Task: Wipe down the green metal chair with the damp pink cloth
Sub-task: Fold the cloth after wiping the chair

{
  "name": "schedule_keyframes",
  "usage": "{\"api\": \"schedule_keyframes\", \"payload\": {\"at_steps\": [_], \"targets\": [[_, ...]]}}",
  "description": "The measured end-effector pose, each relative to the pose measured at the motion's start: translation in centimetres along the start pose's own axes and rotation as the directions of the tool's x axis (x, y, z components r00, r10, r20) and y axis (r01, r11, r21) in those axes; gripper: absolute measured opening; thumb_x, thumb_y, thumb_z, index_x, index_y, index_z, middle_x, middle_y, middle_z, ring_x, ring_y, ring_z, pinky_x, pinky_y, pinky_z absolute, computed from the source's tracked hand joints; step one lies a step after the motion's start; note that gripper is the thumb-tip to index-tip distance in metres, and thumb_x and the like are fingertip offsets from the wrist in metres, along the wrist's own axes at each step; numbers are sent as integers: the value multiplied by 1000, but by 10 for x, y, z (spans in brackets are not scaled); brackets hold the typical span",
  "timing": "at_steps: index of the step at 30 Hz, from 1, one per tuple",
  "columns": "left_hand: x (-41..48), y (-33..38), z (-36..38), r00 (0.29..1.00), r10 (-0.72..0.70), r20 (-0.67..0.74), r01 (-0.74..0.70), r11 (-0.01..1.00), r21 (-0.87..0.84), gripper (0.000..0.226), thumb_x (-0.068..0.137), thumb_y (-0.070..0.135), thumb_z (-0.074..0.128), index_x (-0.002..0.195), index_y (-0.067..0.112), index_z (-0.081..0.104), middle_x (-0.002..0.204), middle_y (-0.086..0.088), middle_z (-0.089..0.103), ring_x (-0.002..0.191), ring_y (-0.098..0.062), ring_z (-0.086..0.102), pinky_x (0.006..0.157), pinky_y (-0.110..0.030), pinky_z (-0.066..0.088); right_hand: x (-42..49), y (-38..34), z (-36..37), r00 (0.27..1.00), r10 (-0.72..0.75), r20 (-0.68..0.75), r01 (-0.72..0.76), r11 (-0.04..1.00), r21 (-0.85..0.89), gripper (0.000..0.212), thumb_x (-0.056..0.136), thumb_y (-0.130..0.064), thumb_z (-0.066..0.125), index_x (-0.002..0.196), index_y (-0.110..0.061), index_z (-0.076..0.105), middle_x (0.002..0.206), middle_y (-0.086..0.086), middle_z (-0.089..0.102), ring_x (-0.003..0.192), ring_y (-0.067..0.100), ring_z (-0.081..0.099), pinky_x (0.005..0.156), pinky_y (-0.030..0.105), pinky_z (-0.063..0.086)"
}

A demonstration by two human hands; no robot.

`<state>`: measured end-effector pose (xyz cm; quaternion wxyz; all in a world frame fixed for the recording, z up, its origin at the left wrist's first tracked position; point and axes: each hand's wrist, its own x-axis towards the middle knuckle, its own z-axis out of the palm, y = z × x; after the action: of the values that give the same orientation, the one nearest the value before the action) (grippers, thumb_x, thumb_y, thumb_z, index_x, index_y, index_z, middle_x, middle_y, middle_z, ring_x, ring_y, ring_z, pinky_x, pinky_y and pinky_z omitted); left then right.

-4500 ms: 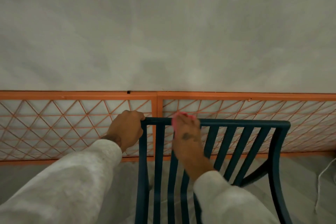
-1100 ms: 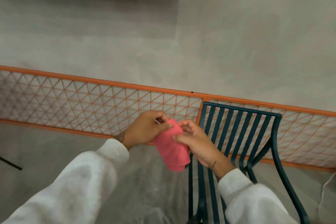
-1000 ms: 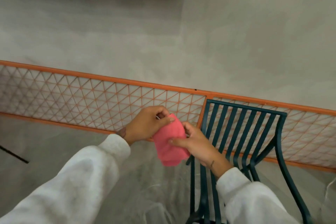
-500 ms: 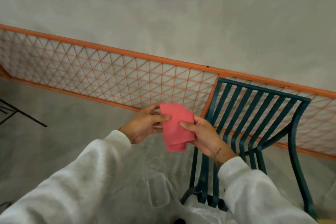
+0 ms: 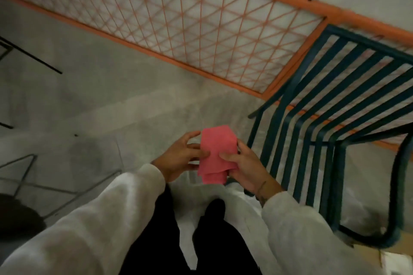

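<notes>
The person wears a loose, pale grey long-sleeved top of soft, slightly fuzzy fabric. Its bulky, creased left sleeve [image 5: 100,219] ends in a plain rounded cuff at the wrist of the bare left hand [image 5: 178,159]. The right sleeve [image 5: 301,230] is of the same pale fabric, and its cuff sits just behind the wrist of the bare right hand [image 5: 245,167]. A small dark tattoo [image 5: 262,187] of thin curved lines marks the right wrist, close to that cuff. Lower down are plain black trousers [image 5: 152,241], both legs dark and softly blurred
</notes>
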<state>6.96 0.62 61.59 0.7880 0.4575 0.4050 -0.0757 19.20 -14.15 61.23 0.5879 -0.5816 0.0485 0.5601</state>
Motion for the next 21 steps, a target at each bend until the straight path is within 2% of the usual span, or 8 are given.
{"api": "schedule_keyframes", "payload": {"at_steps": [4,7,10,12,14,16,18,21], "targets": [[49,-41,-33,998,-66,-24,67,997,35,65,80,-6,69,131,27,44,114,-8,64,96,-23,66,76,-41,55,56,48,-11,989,127,-81,-128,992,2,57,83,4,65,133,-21,52,124,10,65,112,34,63,90,59,50],[96,-81,-62,991,-100,-88,104,993,53,41,81,-11,65,109,14,48,107,-11,61,91,-27,62,79,-46,51,108,87,-18,966,216,-146,-217,976,9,52,85,2,61,131,-23,54,123,9,65,109,35,63,87,60,51],[149,-136,-88,984,-120,-134,132,988,81,27,83,-14,61,91,11,52,100,-6,62,89,-25,61,80,-50,54,170,136,-29,940,279,-193,-291,956,-32,44,87,-8,59,128,-26,56,119,8,66,106,33,64,82,59,54],[191,-184,-105,978,-129,-161,146,984,99,21,84,-14,59,92,6,61,102,-3,65,86,-18,62,72,-39,57,218,177,-45,927,301,-225,-326,942,-82,42,86,-12,60,126,-25,59,117,7,67,106,32,65,86,61,52],[228,-229,-120,967,-139,-213,163,982,100,23,85,-13,57,97,3,68,103,-4,67,83,-17,64,64,-30,55,260,216,-62,914,295,-278,-343,928,-145,40,84,-10,63,124,-17,60,116,9,68,105,32,65,92,58,51],[265,-273,-131,958,-152,-242,179,980,89,28,85,-10,57,97,9,73,106,-5,69,86,-26,67,70,-36,56,298,250,-78,900,280,-335,-363,905,-221,38,84,-6,65,121,-8,60,113,13,68,102,31,66,94,51,51],[300,-310,-140,949,-147,-277,189,973,131,35,83,-8,58,90,22,76,105,-2,72,88,-29,69,76,-41,57,332,282,-94,893,272,-358,-379,883,-275,35,81,-6,66,117,-7,63,108,12,69,97,29,67,92,47,53],[339,-339,-148,943,-135,-304,198,962,188,43,79,-10,55,88,28,74,97,-6,71,67,-25,64,61,-34,52,372,318,-115,896,259,-360,-375,875,-305,30,76,-8,67,105,-16,66,103,8,71,97,28,68,91,48,54]]}}
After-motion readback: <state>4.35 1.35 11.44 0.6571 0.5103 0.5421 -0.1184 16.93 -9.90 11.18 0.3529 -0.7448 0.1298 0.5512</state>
